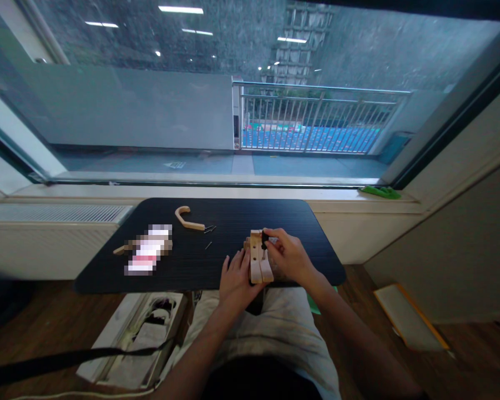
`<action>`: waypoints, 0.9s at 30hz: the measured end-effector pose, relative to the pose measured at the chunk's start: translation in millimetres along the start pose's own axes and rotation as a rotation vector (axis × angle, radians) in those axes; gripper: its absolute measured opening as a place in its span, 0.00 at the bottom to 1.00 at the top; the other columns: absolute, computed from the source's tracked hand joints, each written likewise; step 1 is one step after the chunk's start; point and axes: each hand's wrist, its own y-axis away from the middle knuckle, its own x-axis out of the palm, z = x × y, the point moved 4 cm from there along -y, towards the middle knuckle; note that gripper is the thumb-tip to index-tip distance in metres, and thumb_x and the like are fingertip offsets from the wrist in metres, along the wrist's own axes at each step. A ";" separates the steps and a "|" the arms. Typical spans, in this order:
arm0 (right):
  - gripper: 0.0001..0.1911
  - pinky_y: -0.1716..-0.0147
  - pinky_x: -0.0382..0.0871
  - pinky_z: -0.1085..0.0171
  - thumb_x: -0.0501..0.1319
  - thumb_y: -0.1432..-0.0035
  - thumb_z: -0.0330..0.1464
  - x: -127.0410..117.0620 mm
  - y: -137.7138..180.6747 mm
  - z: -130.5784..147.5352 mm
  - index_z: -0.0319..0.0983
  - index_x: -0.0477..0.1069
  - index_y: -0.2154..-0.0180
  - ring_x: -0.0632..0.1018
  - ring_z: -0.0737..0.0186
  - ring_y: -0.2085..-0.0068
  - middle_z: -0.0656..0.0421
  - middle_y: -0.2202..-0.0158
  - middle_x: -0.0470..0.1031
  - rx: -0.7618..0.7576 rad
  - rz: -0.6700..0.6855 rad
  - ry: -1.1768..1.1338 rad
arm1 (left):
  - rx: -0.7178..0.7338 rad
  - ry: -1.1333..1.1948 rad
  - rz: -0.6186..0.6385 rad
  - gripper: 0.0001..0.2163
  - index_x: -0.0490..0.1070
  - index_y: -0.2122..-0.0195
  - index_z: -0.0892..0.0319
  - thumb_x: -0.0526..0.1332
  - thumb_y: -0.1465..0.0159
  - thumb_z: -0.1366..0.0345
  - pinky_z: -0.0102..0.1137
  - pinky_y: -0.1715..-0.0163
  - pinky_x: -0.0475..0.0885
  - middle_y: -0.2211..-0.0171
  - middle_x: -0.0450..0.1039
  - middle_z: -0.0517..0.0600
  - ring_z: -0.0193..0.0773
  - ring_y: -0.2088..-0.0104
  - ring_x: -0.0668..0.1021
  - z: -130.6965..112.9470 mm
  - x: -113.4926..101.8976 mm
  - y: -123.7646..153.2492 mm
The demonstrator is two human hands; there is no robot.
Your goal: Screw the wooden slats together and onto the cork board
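A pale wooden assembly (258, 256) of flat pieces stands on edge near the front of the black table (191, 261). My left hand (234, 276) rests against its left side with fingers stretched out along the wood. My right hand (286, 254) is closed in a pinch on a small black tool (265, 238) at the assembly's top. A curved wooden piece (185, 218) lies farther back on the table, with a few small nails or screws (209, 230) beside it.
A blurred white-and-pink packet (148, 255) lies on the table's left part over another wooden piece (120, 249). An open box (141, 339) sits on the floor at the left. A window sill and radiator run behind the table. A flat board (408, 318) lies on the floor at the right.
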 end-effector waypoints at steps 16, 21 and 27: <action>0.15 0.70 0.68 0.65 0.57 0.40 0.31 0.2 1.8 -4.2 0.40 0.71 0.51 0.76 0.63 0.68 0.57 0.66 0.76 0.035 0.008 0.072 | 0.022 -0.020 -0.031 0.39 0.53 0.35 0.61 0.62 0.43 0.46 0.50 0.41 0.59 0.40 0.65 0.62 0.53 0.41 0.69 1.2 1.4 1.3; 0.15 0.70 0.67 0.65 0.58 0.40 0.32 0.4 1.2 -4.6 0.40 0.71 0.51 0.76 0.63 0.68 0.57 0.66 0.76 0.040 0.011 0.102 | 0.014 -0.019 -0.029 0.40 0.53 0.35 0.62 0.62 0.43 0.46 0.50 0.40 0.59 0.40 0.65 0.62 0.52 0.41 0.68 1.3 1.7 1.6; 0.15 0.70 0.66 0.65 0.58 0.39 0.33 0.8 0.9 -4.9 0.40 0.71 0.51 0.76 0.64 0.68 0.56 0.64 0.76 0.042 0.022 0.145 | 0.012 -0.023 -0.028 0.40 0.54 0.36 0.62 0.62 0.44 0.44 0.50 0.40 0.59 0.40 0.66 0.62 0.53 0.41 0.69 0.9 1.4 0.9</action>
